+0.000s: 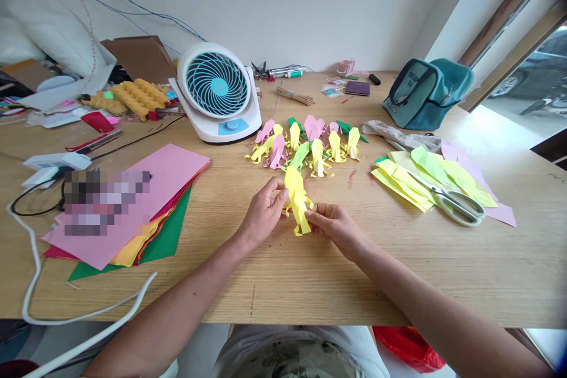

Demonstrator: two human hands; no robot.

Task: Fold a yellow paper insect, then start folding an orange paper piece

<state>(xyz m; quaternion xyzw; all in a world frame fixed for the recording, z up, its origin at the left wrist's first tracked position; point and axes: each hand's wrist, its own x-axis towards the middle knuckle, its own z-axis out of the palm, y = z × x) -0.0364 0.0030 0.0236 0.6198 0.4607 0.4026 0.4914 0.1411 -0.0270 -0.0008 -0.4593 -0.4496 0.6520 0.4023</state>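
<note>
Both of my hands hold one yellow folded paper figure (297, 199) just above the wooden table (283, 283). My left hand (262, 212) pinches its upper left side with closed fingers. Fingers of my right hand (333, 225) are pressed on its lower right end. Beyond it lie several finished paper figures (310, 144) in yellow, pink and green, clustered at the table's middle.
A stack of coloured paper sheets (163, 189) lies at left, with a white cable (31, 283) curling past it. A small white and teal fan (217, 91) stands behind. Scissors (456, 204) rest on yellow-green sheets (398, 180) at right. A teal bag (425, 94) sits far right.
</note>
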